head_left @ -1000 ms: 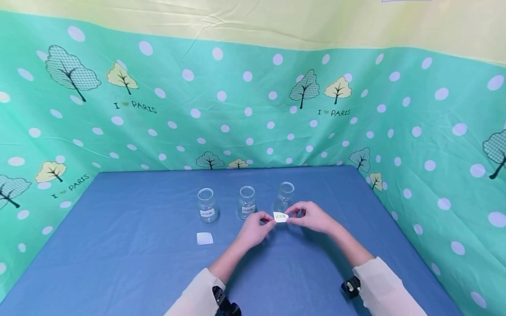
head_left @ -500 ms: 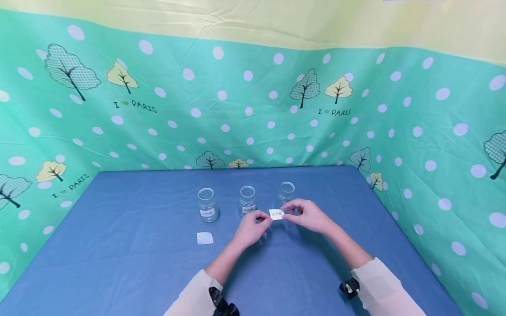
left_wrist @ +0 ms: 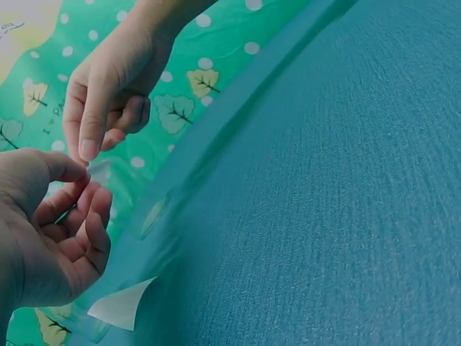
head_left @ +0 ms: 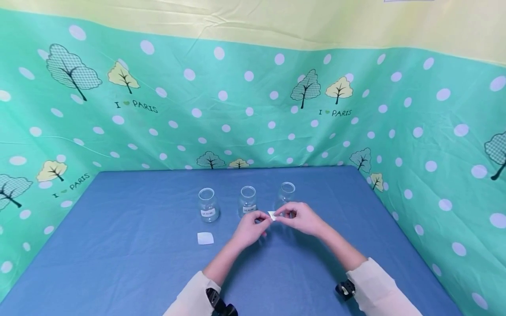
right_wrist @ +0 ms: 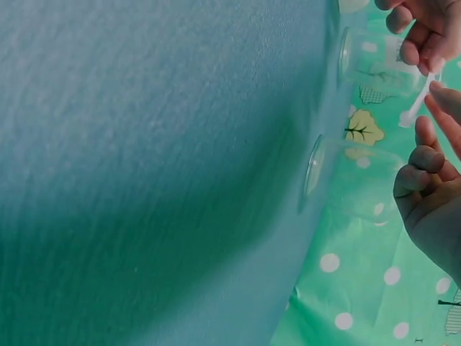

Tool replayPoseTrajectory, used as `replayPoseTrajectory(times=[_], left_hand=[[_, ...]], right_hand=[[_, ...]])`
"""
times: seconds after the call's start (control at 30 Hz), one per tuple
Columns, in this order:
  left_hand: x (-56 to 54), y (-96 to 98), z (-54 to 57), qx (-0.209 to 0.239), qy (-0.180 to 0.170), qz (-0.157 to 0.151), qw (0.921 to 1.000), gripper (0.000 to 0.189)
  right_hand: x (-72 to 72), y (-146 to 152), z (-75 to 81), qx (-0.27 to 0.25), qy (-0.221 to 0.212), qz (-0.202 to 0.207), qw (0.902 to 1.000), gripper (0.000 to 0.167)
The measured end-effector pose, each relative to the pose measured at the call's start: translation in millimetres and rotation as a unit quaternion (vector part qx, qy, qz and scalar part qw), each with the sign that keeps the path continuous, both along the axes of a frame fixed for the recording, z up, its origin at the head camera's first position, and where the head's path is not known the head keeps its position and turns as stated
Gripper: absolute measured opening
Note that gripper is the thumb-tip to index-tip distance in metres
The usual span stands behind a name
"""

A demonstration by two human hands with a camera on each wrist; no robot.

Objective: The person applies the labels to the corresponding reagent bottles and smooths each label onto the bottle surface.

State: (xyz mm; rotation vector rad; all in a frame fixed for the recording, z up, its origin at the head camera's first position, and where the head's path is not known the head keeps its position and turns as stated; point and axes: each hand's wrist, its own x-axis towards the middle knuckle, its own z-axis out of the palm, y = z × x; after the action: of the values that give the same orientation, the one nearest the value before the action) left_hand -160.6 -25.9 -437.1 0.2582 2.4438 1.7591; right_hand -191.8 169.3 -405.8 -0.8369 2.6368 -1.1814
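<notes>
Between my two hands is a small white paper label [head_left: 272, 215], mostly covered by fingers in the head view. My left hand [head_left: 251, 229] pinches its left side between thumb and index finger. The right hand [head_left: 302, 217] pinches it from the other side, fingertips close to the left ones. In the right wrist view the label [right_wrist: 414, 108] appears as a thin strip seen nearly edge-on. Just behind the right hand stands a clear glass jar [head_left: 287, 192], its lower part hidden. A second jar [head_left: 247, 199], bearing a white label with writing, stands behind the left hand.
A third glass jar [head_left: 207, 202], also labelled, stands at the left end of the row. In front of it a white piece of paper [head_left: 205, 238] lies on the blue-covered table [head_left: 130, 245]. A patterned green curtain [head_left: 174, 109] hangs behind and on both sides.
My right hand has moved left, its fingers now covering most of the label, whose writing showed earlier. The left hand has shifted slightly left. The jars and loose paper stay put.
</notes>
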Motion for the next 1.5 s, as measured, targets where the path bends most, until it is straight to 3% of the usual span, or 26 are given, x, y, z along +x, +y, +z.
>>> replayPoseTrajectory(times=[0.17, 0.33, 0.97, 1.23, 1.3, 1.33, 1.5], left_hand=[[2.1, -3.1, 3.8, 0.014, 0.000, -0.029, 0.9995, 0.024], [3.9, -4.6, 6.2, 0.022, -0.011, -0.035, 0.9991, 0.023], [4.3, -1.2, 4.0, 0.041, 0.006, -0.014, 0.9990, 0.021], [2.7, 0.3, 2.2, 0.062, 0.023, 0.001, 0.9978, 0.019], [5.7, 0.5, 7.7, 0.062, 0.019, 0.005, 0.9979, 0.018], [8.6, 0.3, 12.5, 0.063, 0.022, 0.006, 0.9977, 0.017], [11.0, 1.4, 14.3, 0.062, 0.023, 0.019, 0.9976, 0.016]], right_hand=[[2.2, -3.0, 0.4, 0.006, 0.012, 0.003, 0.9999, 0.014], [5.9, -6.2, 5.8, 0.003, 0.005, 0.006, 1.0000, 0.015], [4.1, -3.7, 3.9, -0.024, -0.005, 0.006, 0.9997, 0.014], [2.2, -1.5, 6.3, -0.025, -0.007, -0.024, 0.9994, 0.011], [2.1, -1.6, 7.2, -0.028, -0.012, -0.040, 0.9987, 0.011], [4.3, -2.6, 11.3, -0.028, -0.014, -0.047, 0.9984, 0.011], [17.2, -6.3, 36.5, -0.036, -0.016, -0.074, 0.9965, 0.011]])
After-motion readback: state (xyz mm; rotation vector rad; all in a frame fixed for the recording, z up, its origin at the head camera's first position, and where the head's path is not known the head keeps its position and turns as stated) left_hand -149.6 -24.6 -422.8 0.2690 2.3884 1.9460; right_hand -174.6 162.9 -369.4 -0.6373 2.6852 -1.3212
